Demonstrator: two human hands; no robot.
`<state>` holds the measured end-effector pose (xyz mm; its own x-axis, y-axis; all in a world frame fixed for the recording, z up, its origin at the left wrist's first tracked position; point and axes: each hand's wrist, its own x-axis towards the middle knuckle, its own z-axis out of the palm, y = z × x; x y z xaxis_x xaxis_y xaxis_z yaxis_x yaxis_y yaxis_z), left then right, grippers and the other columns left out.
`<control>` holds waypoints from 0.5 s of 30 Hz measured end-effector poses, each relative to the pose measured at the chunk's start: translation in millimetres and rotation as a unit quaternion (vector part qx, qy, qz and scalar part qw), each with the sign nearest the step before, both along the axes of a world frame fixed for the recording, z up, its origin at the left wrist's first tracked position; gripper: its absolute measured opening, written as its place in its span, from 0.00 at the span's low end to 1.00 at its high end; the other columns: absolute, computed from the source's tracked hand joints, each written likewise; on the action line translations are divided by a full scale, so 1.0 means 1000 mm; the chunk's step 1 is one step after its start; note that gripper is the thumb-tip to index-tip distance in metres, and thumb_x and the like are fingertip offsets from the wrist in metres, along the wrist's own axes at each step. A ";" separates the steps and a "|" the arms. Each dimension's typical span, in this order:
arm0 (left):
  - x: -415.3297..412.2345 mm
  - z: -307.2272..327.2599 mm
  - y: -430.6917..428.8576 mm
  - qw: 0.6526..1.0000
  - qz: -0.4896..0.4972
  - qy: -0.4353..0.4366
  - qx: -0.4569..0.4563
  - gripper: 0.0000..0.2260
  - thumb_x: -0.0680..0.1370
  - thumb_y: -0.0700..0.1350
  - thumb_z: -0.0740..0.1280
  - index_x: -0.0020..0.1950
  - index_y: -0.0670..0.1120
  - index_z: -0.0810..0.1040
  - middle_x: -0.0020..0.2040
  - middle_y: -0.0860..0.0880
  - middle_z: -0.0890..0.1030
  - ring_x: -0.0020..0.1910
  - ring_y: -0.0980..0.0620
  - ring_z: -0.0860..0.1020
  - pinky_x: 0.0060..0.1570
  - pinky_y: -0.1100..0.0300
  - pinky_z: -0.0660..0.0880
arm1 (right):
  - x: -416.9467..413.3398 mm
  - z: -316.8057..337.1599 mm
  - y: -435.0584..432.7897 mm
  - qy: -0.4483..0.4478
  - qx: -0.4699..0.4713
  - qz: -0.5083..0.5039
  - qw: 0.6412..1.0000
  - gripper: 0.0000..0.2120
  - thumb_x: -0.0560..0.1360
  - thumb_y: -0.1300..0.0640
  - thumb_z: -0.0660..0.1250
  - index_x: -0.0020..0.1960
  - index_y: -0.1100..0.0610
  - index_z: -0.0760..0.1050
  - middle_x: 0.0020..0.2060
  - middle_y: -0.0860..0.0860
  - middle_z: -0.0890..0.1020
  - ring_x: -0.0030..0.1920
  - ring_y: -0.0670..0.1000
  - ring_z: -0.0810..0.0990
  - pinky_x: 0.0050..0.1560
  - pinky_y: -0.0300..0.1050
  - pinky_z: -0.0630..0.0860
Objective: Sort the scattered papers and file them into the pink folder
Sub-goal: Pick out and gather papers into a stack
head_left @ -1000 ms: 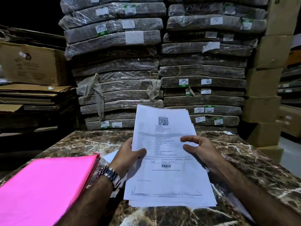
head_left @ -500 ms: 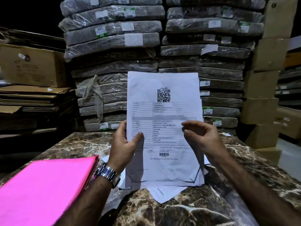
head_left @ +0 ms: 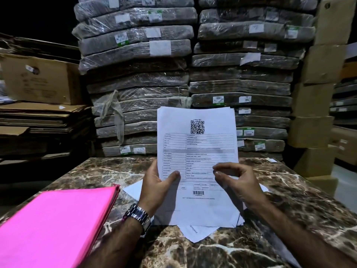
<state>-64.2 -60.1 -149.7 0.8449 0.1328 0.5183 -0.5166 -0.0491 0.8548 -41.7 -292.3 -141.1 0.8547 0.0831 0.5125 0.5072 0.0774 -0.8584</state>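
Papers (head_left: pixel 197 171) now stand up on the table (head_left: pixel 289 200) instead of lying flat, so the edges can be tapped even. The left hand (head_left: pixel 156 186) grips their side, the right hand (head_left: pixel 237 182) pinches the other edge, and the pink folder (head_left: pixel 54 229) waits closed nearby.

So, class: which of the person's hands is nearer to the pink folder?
Left. The left hand grips the sheets' left edge, just right of the pink folder; the right hand is across the sheets, farther away.
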 end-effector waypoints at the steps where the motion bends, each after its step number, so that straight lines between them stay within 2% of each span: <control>1: 0.002 -0.002 0.001 1.000 0.000 0.008 -0.006 0.21 0.71 0.41 0.73 0.63 0.45 0.74 0.56 0.49 0.83 0.56 0.50 0.81 0.55 0.56 0.78 | 0.002 -0.002 -0.001 -0.001 -0.017 -0.005 1.000 0.10 0.69 0.69 0.74 0.40 0.53 0.85 0.41 0.52 0.87 0.46 0.48 0.85 0.46 0.41 0.80; 3: 0.006 -0.002 0.005 1.000 0.012 0.020 -0.006 0.19 0.73 0.38 0.73 0.63 0.45 0.75 0.56 0.48 0.83 0.57 0.49 0.81 0.57 0.51 0.77 | 0.005 -0.003 -0.002 0.003 -0.041 -0.007 0.999 0.10 0.70 0.68 0.74 0.45 0.54 0.85 0.45 0.50 0.87 0.51 0.48 0.84 0.53 0.44 0.79; 5: 0.010 0.000 0.008 0.999 0.028 0.030 -0.005 0.18 0.72 0.38 0.73 0.60 0.46 0.76 0.55 0.48 0.84 0.56 0.48 0.81 0.56 0.50 0.77 | 0.007 -0.002 -0.002 0.017 -0.058 -0.009 0.998 0.09 0.71 0.67 0.73 0.48 0.55 0.84 0.47 0.48 0.86 0.55 0.46 0.82 0.56 0.44 0.78; 8: 0.010 0.004 0.010 0.996 0.052 0.067 0.017 0.15 0.72 0.39 0.74 0.55 0.48 0.75 0.49 0.52 0.84 0.48 0.54 0.83 0.45 0.61 0.79 | 0.013 0.006 -0.004 0.033 -0.099 -0.022 0.994 0.11 0.71 0.66 0.73 0.46 0.51 0.84 0.48 0.45 0.86 0.54 0.43 0.82 0.56 0.41 0.77; 10: 0.008 0.007 0.009 0.992 0.039 0.122 -0.001 0.15 0.73 0.41 0.73 0.57 0.46 0.74 0.47 0.50 0.84 0.42 0.54 0.83 0.37 0.62 0.78 | 0.018 0.016 -0.012 0.085 -0.107 -0.029 0.990 0.11 0.72 0.67 0.73 0.47 0.51 0.84 0.50 0.46 0.85 0.47 0.44 0.84 0.49 0.39 0.79; 12: 0.008 0.010 0.011 0.983 0.046 0.178 -0.003 0.11 0.77 0.44 0.68 0.58 0.46 0.74 0.44 0.48 0.83 0.35 0.52 0.81 0.30 0.62 0.75 | 0.021 0.023 -0.026 0.149 -0.085 -0.033 0.985 0.11 0.72 0.68 0.72 0.50 0.56 0.83 0.48 0.50 0.85 0.37 0.45 0.83 0.38 0.34 0.80; 15: 0.010 0.009 0.018 0.968 0.074 0.238 0.019 0.06 0.81 0.44 0.63 0.54 0.43 0.75 0.40 0.47 0.82 0.32 0.50 0.80 0.28 0.62 0.73 | 0.024 0.024 -0.045 0.178 -0.086 -0.072 0.978 0.11 0.73 0.68 0.70 0.53 0.57 0.81 0.46 0.53 0.83 0.36 0.44 0.79 0.30 0.27 0.74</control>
